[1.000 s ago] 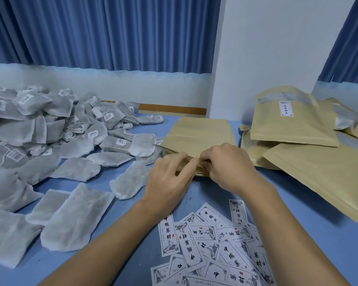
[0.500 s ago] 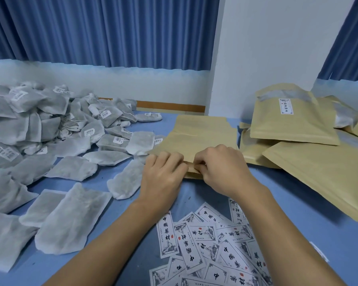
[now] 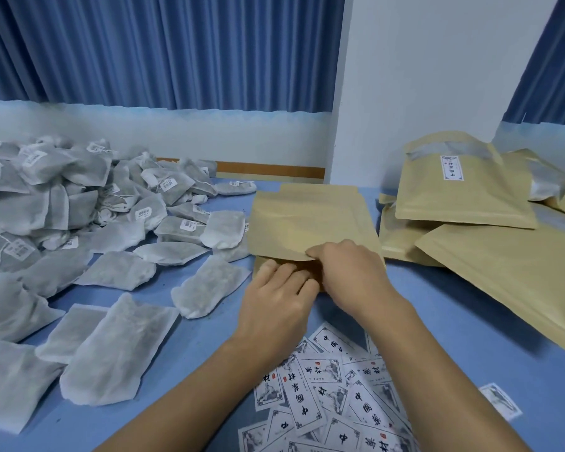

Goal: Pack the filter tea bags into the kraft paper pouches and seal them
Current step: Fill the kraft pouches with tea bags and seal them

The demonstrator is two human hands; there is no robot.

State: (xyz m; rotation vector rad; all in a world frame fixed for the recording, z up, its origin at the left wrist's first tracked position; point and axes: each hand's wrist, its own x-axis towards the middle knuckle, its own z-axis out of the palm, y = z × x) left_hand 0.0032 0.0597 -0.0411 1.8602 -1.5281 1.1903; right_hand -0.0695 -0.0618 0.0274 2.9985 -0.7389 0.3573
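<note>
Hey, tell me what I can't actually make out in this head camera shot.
Inside of the kraft pouch: head view, hidden by its top layer, the left hand and the right hand.
Print on the tea bag tags: head view, too small and blurred.
Stacked pouches at right: head view, cut off by the frame edge.
Label stickers: head view, partly under the right forearm, cut at the bottom edge.

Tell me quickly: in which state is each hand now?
Left hand: open, fingers pressing the lower lip of the kraft pouch.
Right hand: closed, pinching the pouch's upper lip.
</note>
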